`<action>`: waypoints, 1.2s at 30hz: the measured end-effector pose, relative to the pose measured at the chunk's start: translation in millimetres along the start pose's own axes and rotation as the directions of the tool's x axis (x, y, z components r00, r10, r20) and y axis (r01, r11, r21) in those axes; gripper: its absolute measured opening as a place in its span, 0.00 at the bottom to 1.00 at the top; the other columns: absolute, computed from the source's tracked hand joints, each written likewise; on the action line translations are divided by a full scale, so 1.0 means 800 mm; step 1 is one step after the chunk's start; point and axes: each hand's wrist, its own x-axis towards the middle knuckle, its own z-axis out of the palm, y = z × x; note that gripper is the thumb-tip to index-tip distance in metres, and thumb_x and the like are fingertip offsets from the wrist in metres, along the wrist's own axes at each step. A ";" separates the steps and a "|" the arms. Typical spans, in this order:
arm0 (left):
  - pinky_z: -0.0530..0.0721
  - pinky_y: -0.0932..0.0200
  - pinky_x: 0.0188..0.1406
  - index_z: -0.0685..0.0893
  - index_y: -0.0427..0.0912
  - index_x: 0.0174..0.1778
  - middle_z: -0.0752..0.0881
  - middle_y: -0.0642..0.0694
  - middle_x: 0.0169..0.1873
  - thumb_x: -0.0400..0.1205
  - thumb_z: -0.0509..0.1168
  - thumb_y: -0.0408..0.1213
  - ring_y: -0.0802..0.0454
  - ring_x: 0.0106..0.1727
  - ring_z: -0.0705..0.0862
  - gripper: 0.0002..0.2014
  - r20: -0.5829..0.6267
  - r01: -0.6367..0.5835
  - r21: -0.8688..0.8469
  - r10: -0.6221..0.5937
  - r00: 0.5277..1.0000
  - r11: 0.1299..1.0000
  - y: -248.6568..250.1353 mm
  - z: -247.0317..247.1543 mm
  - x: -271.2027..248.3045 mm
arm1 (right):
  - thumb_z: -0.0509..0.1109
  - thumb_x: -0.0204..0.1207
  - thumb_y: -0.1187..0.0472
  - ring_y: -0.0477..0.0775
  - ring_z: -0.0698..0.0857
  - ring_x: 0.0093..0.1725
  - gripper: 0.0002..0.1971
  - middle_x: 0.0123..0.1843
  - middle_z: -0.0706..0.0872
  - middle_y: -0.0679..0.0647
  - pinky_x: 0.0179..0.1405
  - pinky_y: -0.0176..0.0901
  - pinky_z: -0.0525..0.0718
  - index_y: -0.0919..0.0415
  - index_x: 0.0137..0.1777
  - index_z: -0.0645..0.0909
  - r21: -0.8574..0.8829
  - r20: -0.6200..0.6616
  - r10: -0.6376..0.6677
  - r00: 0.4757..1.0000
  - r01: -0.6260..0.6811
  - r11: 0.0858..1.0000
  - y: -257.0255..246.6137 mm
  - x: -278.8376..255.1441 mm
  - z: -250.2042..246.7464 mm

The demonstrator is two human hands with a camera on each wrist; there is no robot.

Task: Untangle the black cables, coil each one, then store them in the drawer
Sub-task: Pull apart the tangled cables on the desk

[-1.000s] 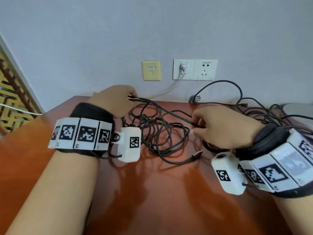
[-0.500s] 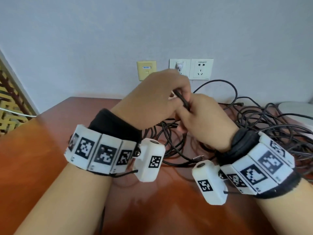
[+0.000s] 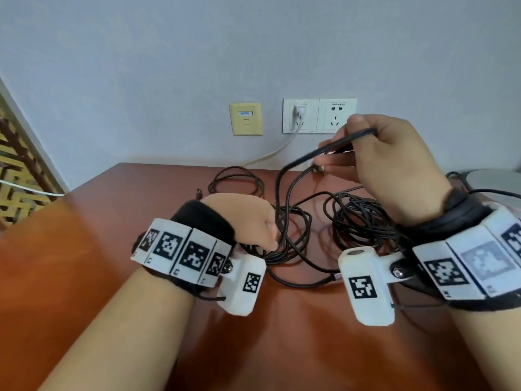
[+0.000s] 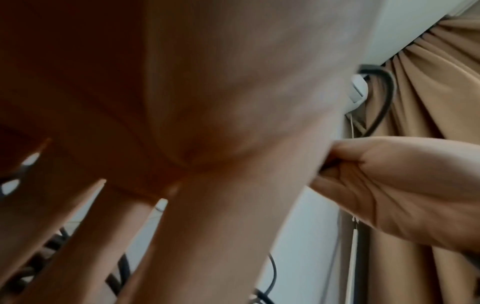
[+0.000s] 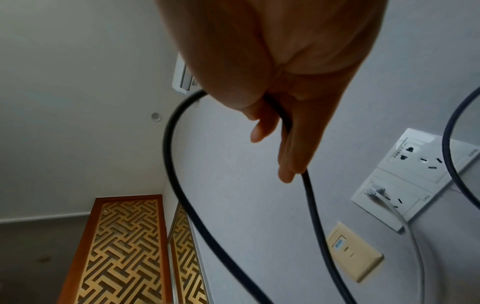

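Above table, right hand (image 3: 394, 170) pinching black cable (image 3: 293, 176)

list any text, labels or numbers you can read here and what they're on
No text reads clearly.
Blue label on the yellow wall plate: too small and blurred to read.
Small print on the white sockets: too blurred.
Black-and-white square markers on both wristbands and wrist cameras: coded patterns, no letters or numbers.
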 end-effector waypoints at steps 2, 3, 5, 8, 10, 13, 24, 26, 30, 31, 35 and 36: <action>0.87 0.46 0.54 0.86 0.51 0.37 0.88 0.54 0.36 0.76 0.70 0.49 0.53 0.40 0.87 0.07 0.039 0.040 0.021 -0.041 0.998 0.999 -0.007 -0.008 -0.008 | 0.57 0.88 0.61 0.55 0.92 0.45 0.17 0.45 0.90 0.59 0.52 0.55 0.90 0.60 0.39 0.81 -0.118 0.035 -0.014 0.999 0.018 0.993 0.006 0.006 -0.008; 0.87 0.46 0.55 0.87 0.54 0.40 0.90 0.54 0.40 0.74 0.71 0.55 0.54 0.44 0.89 0.10 0.068 0.059 0.011 -0.059 0.996 0.998 -0.009 -0.013 -0.015 | 0.58 0.87 0.61 0.54 0.92 0.46 0.17 0.44 0.91 0.56 0.55 0.57 0.89 0.58 0.38 0.82 -0.181 0.058 -0.018 0.998 0.028 0.983 0.008 0.007 -0.010; 0.84 0.50 0.60 0.88 0.61 0.46 0.90 0.59 0.46 0.69 0.71 0.65 0.59 0.49 0.89 0.16 0.126 0.054 -0.055 -0.046 0.991 0.997 -0.011 -0.021 -0.026 | 0.60 0.85 0.59 0.53 0.91 0.48 0.15 0.42 0.91 0.52 0.57 0.57 0.88 0.56 0.39 0.84 -0.305 0.079 -0.054 0.995 0.075 0.949 0.013 0.009 -0.012; 0.83 0.54 0.60 0.89 0.60 0.51 0.90 0.58 0.47 0.69 0.68 0.71 0.58 0.50 0.89 0.24 0.173 0.026 -0.048 -0.017 0.985 0.999 -0.004 -0.025 -0.028 | 0.64 0.81 0.60 0.41 0.85 0.33 0.09 0.35 0.87 0.50 0.37 0.29 0.83 0.55 0.43 0.86 -0.428 0.105 -0.060 0.993 0.099 0.898 0.013 0.005 -0.012; 0.85 0.54 0.56 0.90 0.51 0.48 0.91 0.53 0.43 0.72 0.67 0.70 0.53 0.47 0.90 0.26 0.205 0.046 0.006 -0.046 0.978 0.999 0.004 -0.020 -0.022 | 0.66 0.79 0.62 0.36 0.77 0.22 0.08 0.30 0.83 0.46 0.21 0.23 0.70 0.55 0.45 0.87 -0.463 0.116 -0.078 0.990 0.124 0.878 0.010 0.002 -0.010; 0.82 0.54 0.43 0.88 0.41 0.37 0.85 0.48 0.31 0.79 0.70 0.51 0.50 0.36 0.84 0.16 0.150 0.068 0.106 -0.084 0.985 0.992 0.013 -0.005 -0.007 | 0.67 0.77 0.61 0.39 0.76 0.20 0.06 0.31 0.85 0.49 0.19 0.27 0.71 0.52 0.47 0.86 -0.507 0.217 -0.045 0.975 0.152 0.849 0.002 -0.005 -0.009; 0.70 0.72 0.28 0.87 0.45 0.35 0.84 0.53 0.23 0.83 0.67 0.40 0.67 0.24 0.79 0.11 -0.640 -0.129 -0.261 -0.071 0.765 0.957 -0.019 -0.037 -0.021 | 0.55 0.83 0.55 0.64 0.78 0.59 0.17 0.67 0.78 0.61 0.56 0.52 0.78 0.57 0.69 0.72 -0.932 0.273 0.122 0.954 0.231 0.277 -0.007 -0.020 -0.015; 0.71 0.70 0.29 0.88 0.43 0.38 0.83 0.54 0.24 0.82 0.67 0.42 0.68 0.24 0.78 0.10 -0.703 -0.167 -0.241 -0.053 0.710 0.956 -0.009 -0.039 -0.021 | 0.59 0.81 0.60 0.60 0.73 0.72 0.27 0.77 0.69 0.59 0.66 0.47 0.72 0.57 0.80 0.62 -0.845 0.298 -0.072 0.952 0.298 0.443 -0.011 -0.029 -0.007; 0.73 0.66 0.36 0.86 0.42 0.36 0.84 0.51 0.29 0.81 0.68 0.39 0.62 0.33 0.79 0.09 -0.725 -0.258 -0.154 0.068 0.686 0.954 0.012 -0.042 -0.030 | 0.64 0.81 0.58 0.48 0.78 0.55 0.23 0.63 0.80 0.52 0.58 0.41 0.75 0.54 0.76 0.67 -0.699 0.482 -0.161 0.861 0.488 0.523 -0.008 -0.041 0.024; 0.71 0.68 0.35 0.86 0.42 0.35 0.82 0.51 0.28 0.81 0.68 0.39 0.63 0.33 0.78 0.09 -0.719 -0.260 -0.134 0.087 0.689 0.956 0.016 -0.042 -0.034 | 0.64 0.82 0.58 0.51 0.81 0.52 0.16 0.55 0.82 0.51 0.53 0.45 0.77 0.55 0.69 0.71 -0.717 0.494 -0.119 0.861 0.481 0.505 -0.001 -0.039 0.030; 0.70 0.70 0.32 0.84 0.44 0.37 0.79 0.54 0.24 0.83 0.65 0.42 0.65 0.28 0.76 0.10 -0.616 -0.200 -0.128 0.080 0.784 0.971 0.013 -0.047 -0.049 | 0.62 0.82 0.60 0.57 0.87 0.44 0.08 0.40 0.88 0.50 0.49 0.49 0.83 0.53 0.43 0.80 -0.674 0.318 -0.198 0.927 0.367 0.641 0.021 -0.020 0.028; 0.73 0.67 0.34 0.83 0.45 0.37 0.81 0.52 0.26 0.83 0.64 0.41 0.63 0.28 0.78 0.10 -0.557 -0.163 -0.153 0.051 0.829 0.975 0.008 -0.049 -0.053 | 0.63 0.82 0.61 0.56 0.88 0.42 0.09 0.38 0.89 0.50 0.49 0.52 0.85 0.54 0.42 0.83 -0.628 0.234 -0.229 0.945 0.326 0.707 0.022 -0.015 0.023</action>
